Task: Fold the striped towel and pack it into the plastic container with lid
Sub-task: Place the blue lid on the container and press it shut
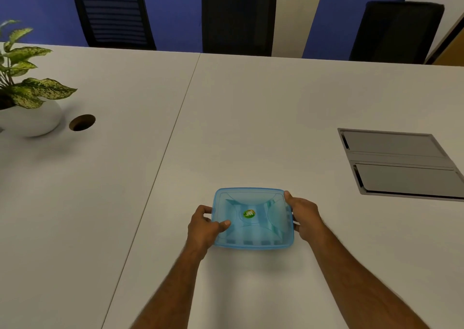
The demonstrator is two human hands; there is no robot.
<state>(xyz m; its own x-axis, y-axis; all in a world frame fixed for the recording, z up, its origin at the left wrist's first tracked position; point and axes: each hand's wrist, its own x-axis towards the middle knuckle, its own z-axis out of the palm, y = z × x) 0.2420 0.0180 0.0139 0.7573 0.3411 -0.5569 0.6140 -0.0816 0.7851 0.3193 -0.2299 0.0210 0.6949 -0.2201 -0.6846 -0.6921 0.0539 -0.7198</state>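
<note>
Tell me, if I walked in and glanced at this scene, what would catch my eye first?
Most likely the translucent blue plastic container near the front of the white table, lid on, a striped towel showing faintly through it. The left hand and right hand grip its two sides. Next, the leafy potted plant at the far left and three black chairs against the blue wall.

Blue lidded container (pixel 253 219) on table (pixel 251 117), striped towel (pixel 272 218) inside, left hand (pixel 204 227) and right hand (pixel 305 217) gripping its sides
</note>
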